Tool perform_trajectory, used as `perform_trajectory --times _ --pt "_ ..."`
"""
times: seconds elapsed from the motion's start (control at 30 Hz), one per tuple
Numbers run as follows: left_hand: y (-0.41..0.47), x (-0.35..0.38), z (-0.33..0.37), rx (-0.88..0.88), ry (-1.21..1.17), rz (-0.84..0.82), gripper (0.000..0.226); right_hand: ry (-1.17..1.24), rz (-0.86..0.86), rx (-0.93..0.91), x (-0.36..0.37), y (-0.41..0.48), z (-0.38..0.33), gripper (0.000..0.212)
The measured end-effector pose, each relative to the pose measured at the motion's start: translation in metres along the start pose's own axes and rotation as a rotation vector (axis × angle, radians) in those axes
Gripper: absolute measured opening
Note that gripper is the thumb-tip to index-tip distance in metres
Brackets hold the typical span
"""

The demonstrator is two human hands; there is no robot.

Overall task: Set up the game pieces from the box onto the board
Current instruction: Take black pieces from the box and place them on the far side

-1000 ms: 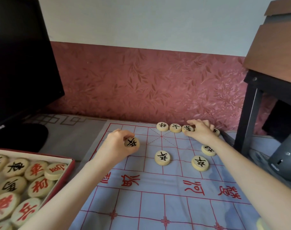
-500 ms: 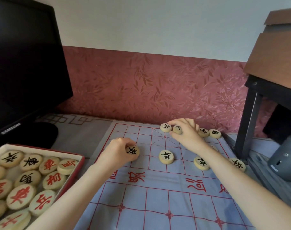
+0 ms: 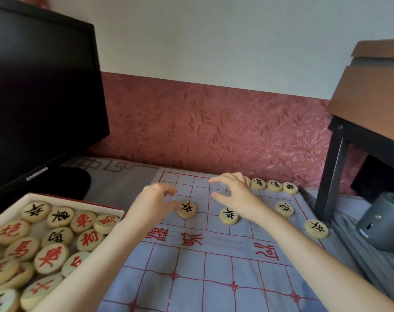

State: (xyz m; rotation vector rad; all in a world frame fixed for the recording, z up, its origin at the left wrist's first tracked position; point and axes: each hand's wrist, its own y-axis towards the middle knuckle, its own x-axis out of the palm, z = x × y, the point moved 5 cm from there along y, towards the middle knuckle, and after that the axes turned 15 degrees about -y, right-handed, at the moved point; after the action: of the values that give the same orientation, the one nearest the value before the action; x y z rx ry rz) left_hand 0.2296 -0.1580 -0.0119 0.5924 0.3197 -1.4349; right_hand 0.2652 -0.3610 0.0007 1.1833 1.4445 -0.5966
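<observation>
Head view looks down on a soft blue-grey cloth board (image 3: 214,266) printed with a red grid and red characters. The left hand (image 3: 154,203) hovers low over the board's near-left squares, its fingers (image 3: 172,206) loosely curled and gripping nothing, one tip just touching the rim of a flat round wooden disc (image 3: 186,209) that lies face up with a black character. The right hand (image 3: 234,194) is held above the far middle squares, fingers spread and relaxed, holding nothing. A second black-marked disc (image 3: 229,215) lies just below its palm. Two more discs (image 3: 284,208) lie apart toward the board's right edge, and three discs in a row (image 3: 274,185) line the far edge. At the left, a shallow red-rimmed box (image 3: 63,198) with pale inner walls holds the crowded remaining pieces (image 3: 54,258), smooth pale wood inked red or black. A glossy black monitor (image 3: 41,97) stands behind the box.
</observation>
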Motion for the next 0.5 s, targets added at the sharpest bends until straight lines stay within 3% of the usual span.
perform_trajectory --times 0.23,0.5 --pt "-0.033 -0.071 -0.025 -0.02 -0.015 0.117 0.03 0.142 -0.129 -0.049 0.01 -0.005 -0.07 0.036" --pt "-0.097 -0.153 -0.075 -0.142 0.034 0.245 0.025 0.14 -0.258 -0.199 0.041 -0.009 -0.168 0.034"
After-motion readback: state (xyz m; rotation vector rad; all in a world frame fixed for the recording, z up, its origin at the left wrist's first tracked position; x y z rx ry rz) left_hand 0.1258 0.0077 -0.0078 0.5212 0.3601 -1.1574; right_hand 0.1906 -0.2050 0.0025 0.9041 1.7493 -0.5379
